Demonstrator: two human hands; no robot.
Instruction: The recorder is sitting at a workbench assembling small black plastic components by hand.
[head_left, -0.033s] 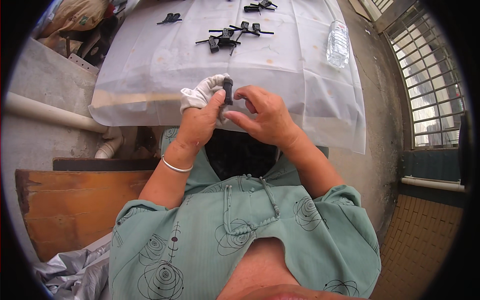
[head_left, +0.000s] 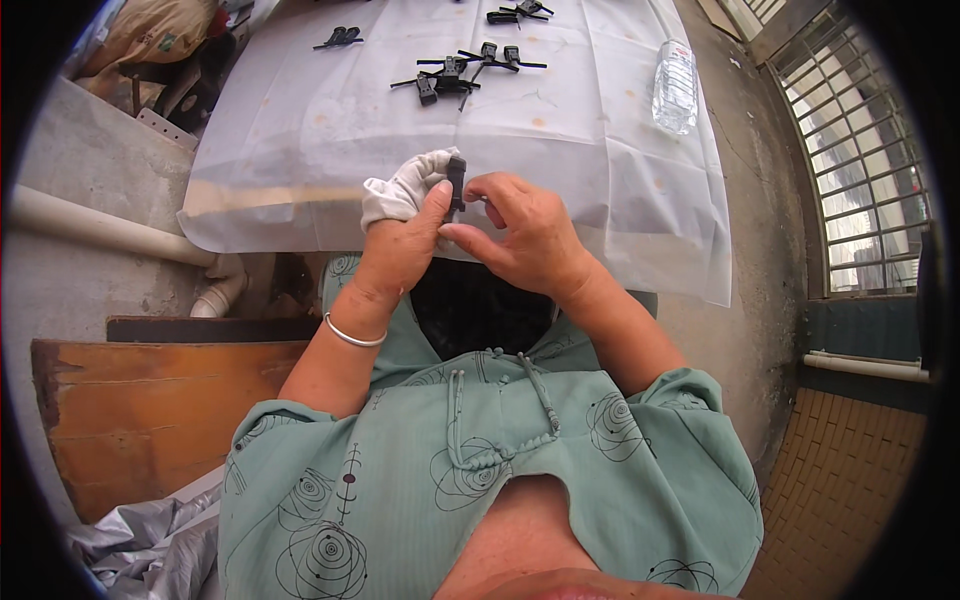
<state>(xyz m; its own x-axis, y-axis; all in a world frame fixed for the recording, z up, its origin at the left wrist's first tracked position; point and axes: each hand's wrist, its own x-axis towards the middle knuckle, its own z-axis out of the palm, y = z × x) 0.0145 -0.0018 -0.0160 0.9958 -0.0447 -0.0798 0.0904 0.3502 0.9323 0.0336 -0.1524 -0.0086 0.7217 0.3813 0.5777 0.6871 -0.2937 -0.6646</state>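
Note:
My left hand [head_left: 405, 235] has a white cloth, perhaps a partly worn glove [head_left: 395, 195], over its fingers, with the thumb bare. It grips a small black plastic piece [head_left: 456, 178] upright over the near edge of the table. Just to the right, my right hand [head_left: 530, 235] is bare. Its thumb and bent forefinger stand apart, close to the black piece, and I cannot tell whether the fingertips touch it. More small black plastic pieces with thin straps [head_left: 450, 75] lie in a cluster farther up the table.
A table with a whitish plastic cover [head_left: 300, 150] spreads before me. Other black pieces [head_left: 340, 37] lie at its far left, and more [head_left: 520, 12] at the far edge. A clear water bottle [head_left: 676, 90] lies at the right. Beside me on the left are a wooden board [head_left: 160, 400] and a pipe [head_left: 110, 222].
My right hand has shifted slightly left, closer to the black piece. The left hand still holds the piece, which has turned a little.

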